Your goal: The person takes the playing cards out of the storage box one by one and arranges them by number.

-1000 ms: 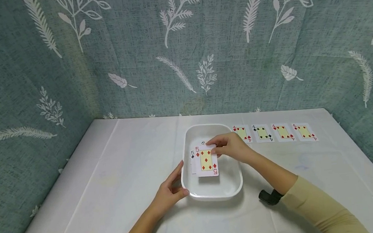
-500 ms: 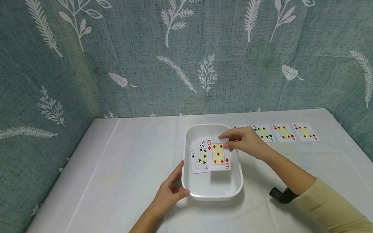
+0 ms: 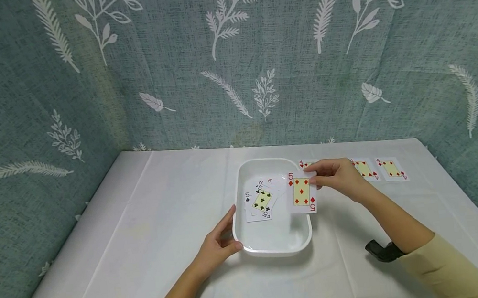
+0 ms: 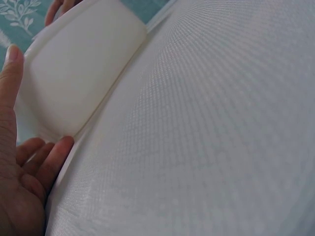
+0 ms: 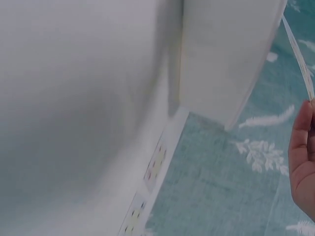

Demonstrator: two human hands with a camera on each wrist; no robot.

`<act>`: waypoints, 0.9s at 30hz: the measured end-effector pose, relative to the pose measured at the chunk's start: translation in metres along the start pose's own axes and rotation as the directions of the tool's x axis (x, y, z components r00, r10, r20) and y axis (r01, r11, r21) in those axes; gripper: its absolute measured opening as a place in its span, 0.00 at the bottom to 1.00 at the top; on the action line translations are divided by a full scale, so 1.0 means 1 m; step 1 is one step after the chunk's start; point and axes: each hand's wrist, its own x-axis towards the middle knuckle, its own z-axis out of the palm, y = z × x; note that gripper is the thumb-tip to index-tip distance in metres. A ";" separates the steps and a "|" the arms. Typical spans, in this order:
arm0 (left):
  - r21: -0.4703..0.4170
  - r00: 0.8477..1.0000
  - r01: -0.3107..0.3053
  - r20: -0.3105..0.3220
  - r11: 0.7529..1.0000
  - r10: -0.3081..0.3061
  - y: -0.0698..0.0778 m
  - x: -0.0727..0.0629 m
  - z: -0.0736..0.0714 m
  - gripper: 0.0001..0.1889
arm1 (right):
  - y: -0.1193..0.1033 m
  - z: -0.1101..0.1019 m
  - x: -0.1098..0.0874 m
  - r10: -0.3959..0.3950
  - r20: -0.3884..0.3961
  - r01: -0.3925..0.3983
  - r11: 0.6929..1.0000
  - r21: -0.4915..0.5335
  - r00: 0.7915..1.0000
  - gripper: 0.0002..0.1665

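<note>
My right hand (image 3: 340, 177) pinches a five of diamonds (image 3: 301, 193) by its upper right edge, above the right rim of a white tray (image 3: 274, 248). In the right wrist view, that card (image 5: 298, 56) shows edge-on above the fingers of my right hand (image 5: 302, 162). My left hand (image 3: 215, 245) rests against the tray's left side near the front corner, thumb and fingers spread. In the left wrist view, the straight thumb of my left hand (image 4: 22, 162) is by the tray wall (image 4: 78, 69). Inside the tray, a five of clubs (image 3: 262, 201) overlaps other cards, including a five of spades.
Playing cards lie in a row on the white tablecloth behind and right of the tray, with a red four (image 3: 364, 169) and a four of diamonds (image 3: 392, 169) in plain view. My right hand covers part of the row. A green leaf-patterned cloth (image 3: 234, 96) stands behind the table.
My right hand has lifted the five of diamonds off the cards in the tray and carried it right to the rim, uncovering the five of clubs. My left hand and the tray stay put.
</note>
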 end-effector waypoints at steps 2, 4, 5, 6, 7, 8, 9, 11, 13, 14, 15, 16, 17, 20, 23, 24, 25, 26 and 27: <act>0.002 1.000 0.004 -0.001 1.000 -0.004 0.000 0.000 0.000 0.45 | 0.002 -0.006 -0.003 0.006 -0.004 -0.006 1.000 -0.011 1.000 0.23; 0.006 1.000 0.008 -0.001 1.000 -0.008 -0.001 0.000 0.000 0.45 | 0.003 -0.011 -0.005 0.016 -0.004 -0.016 0.999 -0.028 1.000 0.23; 0.006 1.000 0.008 -0.001 1.000 -0.008 -0.001 0.000 0.000 0.45 | 0.003 -0.014 -0.006 0.021 -0.002 -0.021 0.999 -0.035 1.000 0.23; 0.006 1.000 0.008 -0.001 1.000 -0.008 -0.001 0.000 0.000 0.45 | 0.003 -0.017 -0.007 0.026 -0.001 -0.026 0.998 -0.049 1.000 0.23; 0.008 1.000 0.008 -0.001 1.000 -0.008 -0.001 0.000 0.000 0.45 | 0.004 -0.020 -0.008 0.033 -0.001 -0.033 0.998 -0.058 0.999 0.23; 0.009 1.000 0.008 -0.001 1.000 -0.008 -0.001 0.000 0.000 0.45 | 0.004 -0.023 -0.008 0.039 -0.002 -0.039 0.997 -0.065 0.999 0.23; 0.009 1.000 0.008 -0.002 1.000 -0.008 -0.001 0.000 0.000 0.45 | 0.004 -0.025 -0.009 0.040 -0.005 -0.041 0.997 -0.068 0.999 0.24; 0.008 1.000 0.006 -0.003 1.000 -0.006 -0.001 0.000 0.000 0.45 | 0.005 -0.031 -0.011 0.042 -0.013 -0.043 0.997 -0.070 0.999 0.24; 0.002 1.000 0.003 -0.001 1.000 -0.003 -0.001 0.000 0.000 0.46 | 0.007 -0.036 -0.013 0.040 -0.026 -0.042 0.996 -0.076 0.999 0.23; 0.000 1.000 0.002 0.001 1.000 -0.002 -0.001 0.000 0.000 0.46 | 0.008 -0.039 -0.014 0.038 -0.029 -0.040 0.996 -0.078 0.999 0.23; -0.003 1.000 0.002 0.003 1.000 -0.002 -0.001 0.000 0.000 0.46 | 0.009 -0.041 -0.015 0.037 -0.031 -0.040 0.996 -0.078 0.999 0.23; -0.006 1.000 0.003 0.005 1.000 -0.003 -0.001 -0.001 0.001 0.46 | 0.010 -0.042 -0.017 0.038 -0.030 -0.040 0.996 -0.078 0.999 0.23; -0.007 1.000 0.004 0.006 1.000 -0.004 -0.001 -0.001 0.001 0.46 | 0.012 -0.044 -0.018 0.038 -0.030 -0.041 0.996 -0.078 0.999 0.23; -0.002 1.000 0.008 0.003 1.000 -0.008 -0.001 -0.002 0.001 0.46 | 0.016 -0.047 -0.019 0.050 -0.026 -0.052 0.996 -0.071 0.998 0.23; 0.009 1.000 0.004 -0.003 1.000 -0.004 -0.001 -0.001 0.000 0.46 | 0.023 -0.048 -0.019 0.065 -0.021 -0.067 0.996 -0.057 0.998 0.23; 0.012 1.000 0.002 -0.004 1.000 -0.002 -0.002 -0.001 0.000 0.46 | 0.025 -0.048 -0.018 0.068 -0.015 -0.069 0.996 -0.051 0.998 0.22; 0.015 1.000 0.002 -0.005 1.000 -0.002 -0.002 -0.001 0.000 0.46 | 0.028 -0.047 -0.017 0.068 -0.006 -0.068 0.997 -0.045 0.998 0.22; 0.017 1.000 0.002 -0.005 1.000 -0.001 -0.001 0.000 0.000 0.46 | 0.031 -0.047 -0.017 0.065 0.005 -0.064 0.997 -0.044 0.998 0.22; 0.018 1.000 0.004 -0.007 1.000 -0.004 -0.001 0.000 0.000 0.46 | 0.034 -0.047 -0.016 0.059 0.013 -0.058 0.997 -0.047 0.998 0.21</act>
